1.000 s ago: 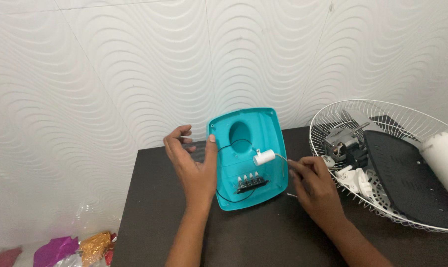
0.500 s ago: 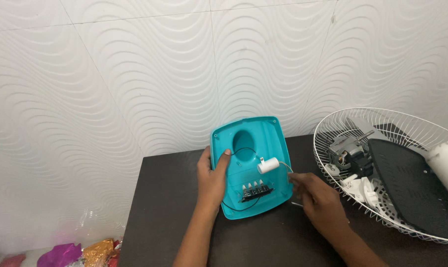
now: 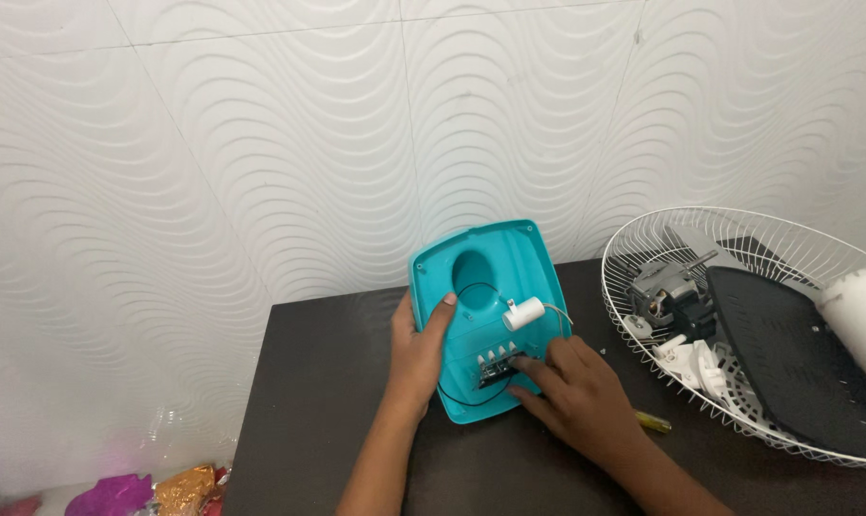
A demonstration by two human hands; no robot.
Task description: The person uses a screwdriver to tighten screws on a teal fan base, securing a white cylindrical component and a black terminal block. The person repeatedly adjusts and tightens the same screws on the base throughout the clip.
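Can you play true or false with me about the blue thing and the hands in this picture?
1. The left hand holds the edge of the turquoise plastic cover. True.
2. The right hand is inside the wire fan guard. False: its fingers rest on the black switch block in the turquoise cover.
3. A small white cylinder sits inside the cover. True.
4. The table is white. False: it is dark brown; the wavy wall behind it is white.
5. The wire fan guard lies to the right of the cover, with a motor in it. True.
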